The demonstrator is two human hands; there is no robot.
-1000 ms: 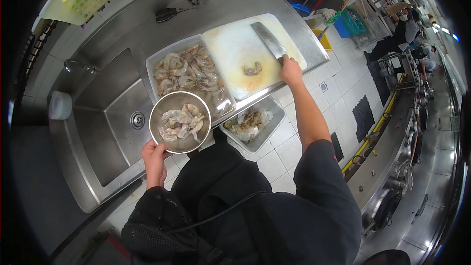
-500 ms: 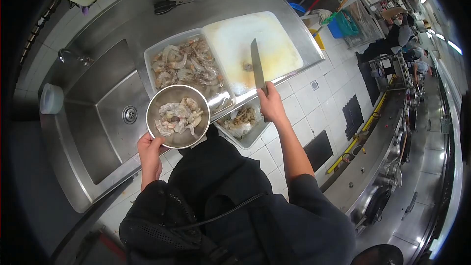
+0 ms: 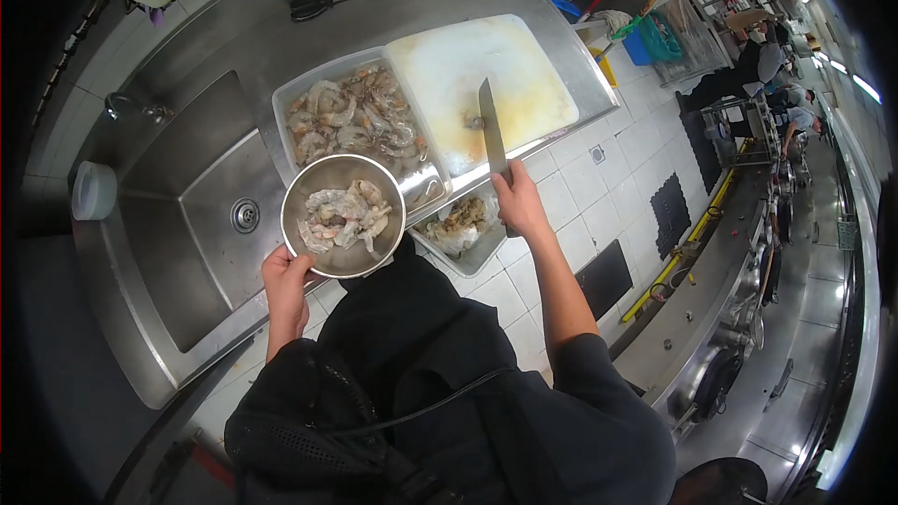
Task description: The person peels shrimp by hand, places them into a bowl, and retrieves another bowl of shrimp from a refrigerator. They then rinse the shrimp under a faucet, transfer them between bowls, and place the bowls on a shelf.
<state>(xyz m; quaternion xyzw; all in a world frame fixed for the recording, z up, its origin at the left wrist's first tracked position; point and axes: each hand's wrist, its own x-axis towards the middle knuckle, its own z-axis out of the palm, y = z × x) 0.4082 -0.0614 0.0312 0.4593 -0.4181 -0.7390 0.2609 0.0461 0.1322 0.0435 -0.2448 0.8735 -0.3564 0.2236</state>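
My left hand (image 3: 288,282) grips the rim of a metal bowl (image 3: 382,254), thumb over its edge. Peeled shrimp (image 3: 348,215) lie inside the bowl, which overlaps the near corner of a clear plastic tub (image 3: 284,127) of unpeeled shrimp (image 3: 348,117). In my right hand (image 3: 520,198) is a knife (image 3: 493,126), fingers wrapped round its handle, the blade pointing away over the white cutting board (image 3: 524,65). A small greyish scrap (image 3: 473,122) sits on the board beside the blade. Below the counter edge is a bin (image 3: 479,260) holding shrimp waste (image 3: 465,223).
A steel sink (image 3: 178,252) with a tap (image 3: 140,109) is on the left, a white round container (image 3: 94,191) at its rim. Black-handled scissors (image 3: 313,7) lie at the counter's back. Mops and buckets (image 3: 645,45) stand beyond; co-workers (image 3: 748,70) are far right.
The view has shifted slightly. The bowl has moved a little up and to the right in my left hand; the knife stays over the board's front edge in my right.
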